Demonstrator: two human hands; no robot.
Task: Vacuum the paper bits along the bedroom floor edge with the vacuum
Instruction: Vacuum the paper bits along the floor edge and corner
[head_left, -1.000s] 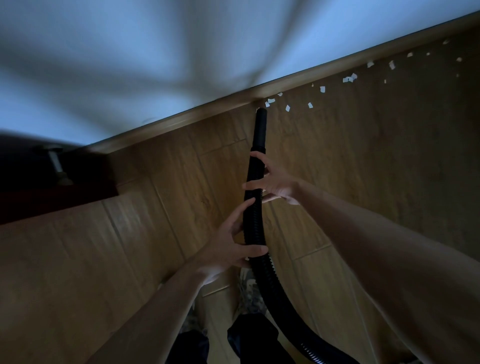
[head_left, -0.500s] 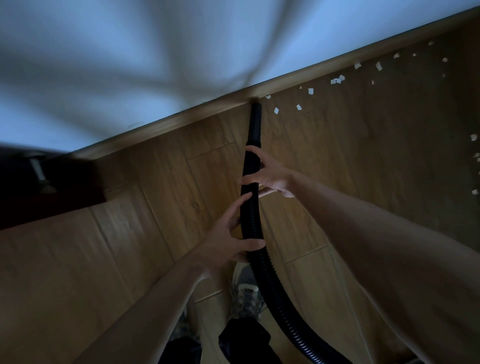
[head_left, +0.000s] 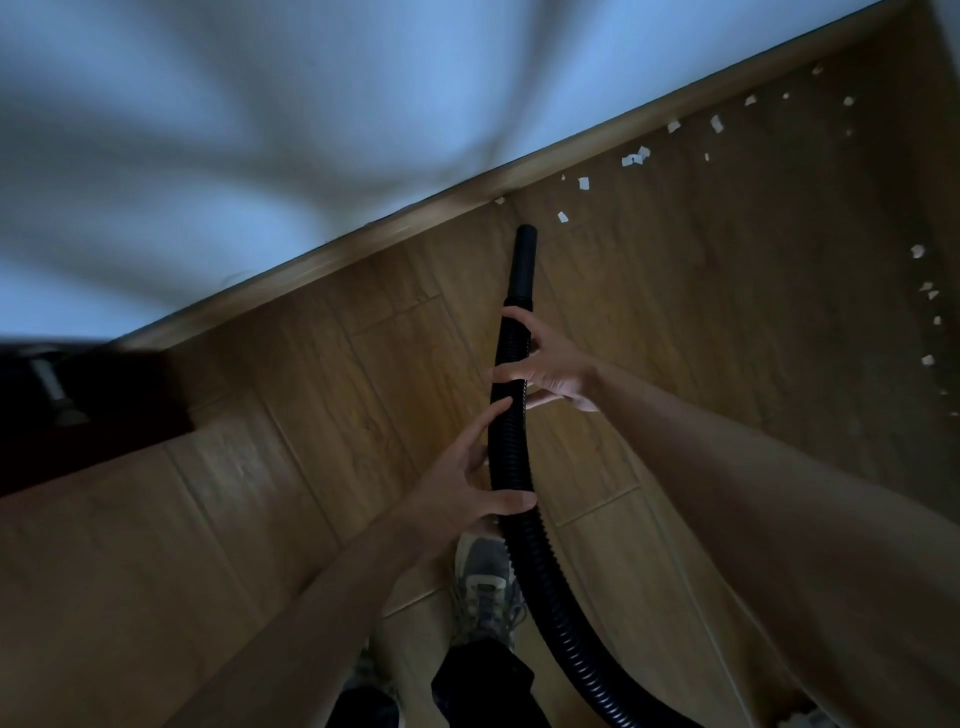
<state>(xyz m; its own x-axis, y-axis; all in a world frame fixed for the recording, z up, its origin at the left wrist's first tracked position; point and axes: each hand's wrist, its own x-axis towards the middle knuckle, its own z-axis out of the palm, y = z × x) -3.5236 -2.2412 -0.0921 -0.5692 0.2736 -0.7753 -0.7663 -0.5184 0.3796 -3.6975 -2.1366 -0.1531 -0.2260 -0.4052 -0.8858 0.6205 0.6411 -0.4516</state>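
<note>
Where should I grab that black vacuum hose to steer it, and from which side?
Grip the ribbed vacuum hose just behind its smooth rigid nozzle, coming from its right, as the right hand does. The ribs likely resist slipping, and holding near the tip aims it at the paper bits. The left hand steadies it lower down.

no legible txt, labels, brands or nos. anywhere, view dim, blurry
</note>
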